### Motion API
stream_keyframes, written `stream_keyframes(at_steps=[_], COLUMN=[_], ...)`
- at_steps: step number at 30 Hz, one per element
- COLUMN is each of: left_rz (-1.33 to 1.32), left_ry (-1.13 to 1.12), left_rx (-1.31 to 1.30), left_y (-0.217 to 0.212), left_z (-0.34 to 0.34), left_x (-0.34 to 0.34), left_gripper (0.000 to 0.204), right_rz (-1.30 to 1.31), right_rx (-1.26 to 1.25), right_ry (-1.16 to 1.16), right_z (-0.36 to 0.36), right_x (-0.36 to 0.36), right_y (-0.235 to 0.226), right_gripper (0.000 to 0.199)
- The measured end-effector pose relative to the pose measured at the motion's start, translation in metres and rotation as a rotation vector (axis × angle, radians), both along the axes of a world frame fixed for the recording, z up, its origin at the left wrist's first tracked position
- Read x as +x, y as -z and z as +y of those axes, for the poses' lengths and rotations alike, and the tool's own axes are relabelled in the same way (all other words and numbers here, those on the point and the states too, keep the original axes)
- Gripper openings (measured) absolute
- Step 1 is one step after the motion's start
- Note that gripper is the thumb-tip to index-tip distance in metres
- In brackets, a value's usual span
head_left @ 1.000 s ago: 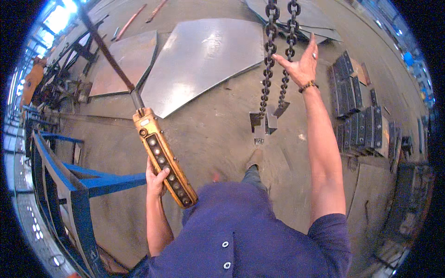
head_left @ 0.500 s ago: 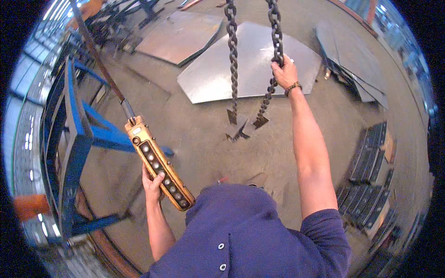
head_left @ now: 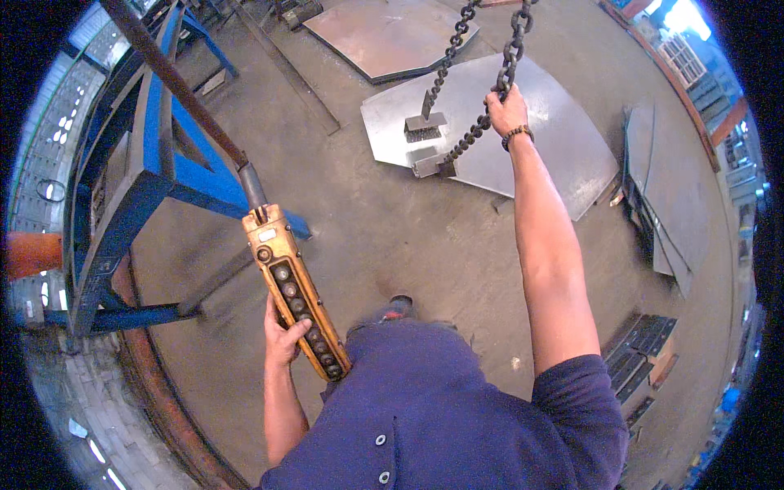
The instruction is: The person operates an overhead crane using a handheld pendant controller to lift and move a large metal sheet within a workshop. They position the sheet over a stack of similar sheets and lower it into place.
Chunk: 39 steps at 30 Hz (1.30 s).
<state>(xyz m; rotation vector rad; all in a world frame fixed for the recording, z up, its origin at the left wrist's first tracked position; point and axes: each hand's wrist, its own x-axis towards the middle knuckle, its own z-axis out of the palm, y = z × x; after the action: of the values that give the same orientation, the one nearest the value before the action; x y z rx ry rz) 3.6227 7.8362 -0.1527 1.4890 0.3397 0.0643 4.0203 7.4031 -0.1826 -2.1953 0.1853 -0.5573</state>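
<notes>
My left hand [head_left: 282, 333] is wrapped round a yellow crane pendant control [head_left: 286, 253], with the thumb on its row of dark round buttons. A thick cable [head_left: 184, 88] runs up from the pendant's top. Out in front, my right hand [head_left: 508, 113] is closed round a heavy steel chain [head_left: 514, 51]. Below that hand the chain slants left to a metal lifting hook [head_left: 433, 166]. A second chain [head_left: 442, 72], to its left, ends in another flat hook [head_left: 426, 126]. Both hooks appear over the near left part of a large pale steel plate [head_left: 547, 122]; contact cannot be made out.
A blue steel frame [head_left: 151, 139] stands close on my left. Behind the pale plate lies a brownish plate [head_left: 384, 33]. Several thin sheets [head_left: 653, 188] are stacked at the right, with dark slotted bars [head_left: 641, 351] nearer me. A long bar [head_left: 286, 69] lies on the floor.
The view has turned and moved forward. The hooks have gone from over bare floor to over the pale plate's near edge, swinging left of my right hand. Both hands keep their grips.
</notes>
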Motion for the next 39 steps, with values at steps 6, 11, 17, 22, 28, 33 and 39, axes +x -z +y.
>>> stream_keyframes(at_steps=[6, 11, 17, 22, 28, 33, 39], left_rz=[-0.078, -0.099, -0.082, -0.015, 0.047, -0.017, 0.019], left_ry=[-0.030, -0.057, -0.109, -0.111, -0.138, -0.143, -0.150], left_rx=[0.111, 0.107, -0.020, -0.032, -0.003, 0.037, 0.027], left_y=[0.013, 0.024, 0.031, 0.013, 0.007, 0.008, 0.014], left_z=[-0.012, -0.032, -0.019, -0.013, -0.012, -0.007, -0.006], left_x=[0.007, -0.001, -0.013, -0.009, -0.021, -0.021, -0.032], left_gripper=[0.080, 0.081, 0.095, 0.092, 0.095, 0.093, 0.084], right_rz=[-0.010, 0.039, 0.215, -0.476, -0.471, -0.288, -0.275], right_rx=[0.032, -0.229, -0.346, -0.261, 0.098, -0.022, 0.170], right_ry=[-0.009, 0.149, 0.148, 0.520, 0.365, 0.353, 0.187], right_z=[0.004, 0.011, 0.020, 0.061, 0.029, -0.029, -0.034], right_x=[-0.016, 0.001, 0.055, 0.060, 0.090, 0.093, 0.030], right_y=[-0.013, 0.002, -0.016, -0.067, -0.046, -0.050, -0.044], right_gripper=[0.036, 0.042, 0.068, 0.109, 0.099, 0.045, 0.022])
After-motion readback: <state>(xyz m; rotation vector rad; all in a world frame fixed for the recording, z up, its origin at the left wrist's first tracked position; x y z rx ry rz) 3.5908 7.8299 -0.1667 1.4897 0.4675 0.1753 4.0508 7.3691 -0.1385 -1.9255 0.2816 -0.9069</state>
